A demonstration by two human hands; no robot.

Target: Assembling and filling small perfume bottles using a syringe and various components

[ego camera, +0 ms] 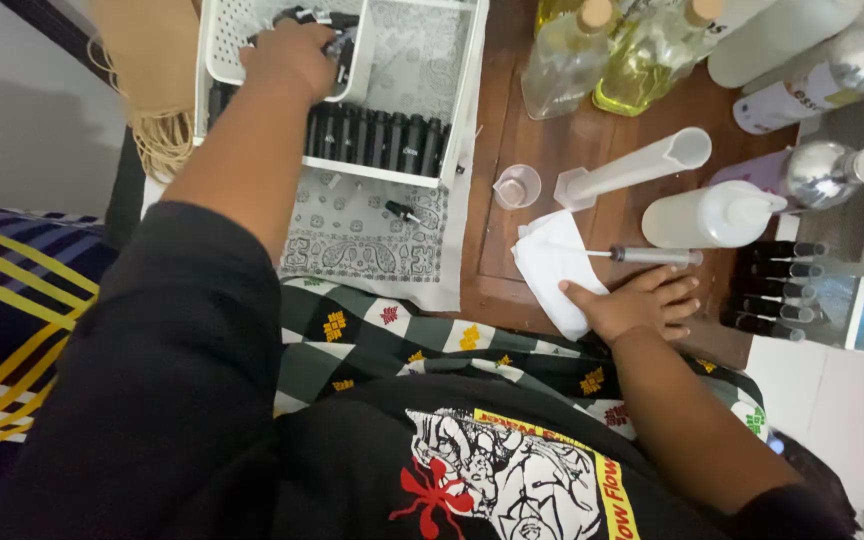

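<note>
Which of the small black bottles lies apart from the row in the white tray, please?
The lone small black bottle, lying on the patterned cloth just outside the white tray; the rest stand packed in a row inside it.

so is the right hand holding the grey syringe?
No. The right hand rests flat on the white tissue; the grey syringe lies apart.

The scene is seen from a single camera worn on the head, directed steeply downward over the person's own chest and lap. The near edge of the wooden table [512, 190] is met at close range, with its surface filling the upper half of the frame. Both arms are caught entering from below. No second view is provided, so nothing is shared.
</note>
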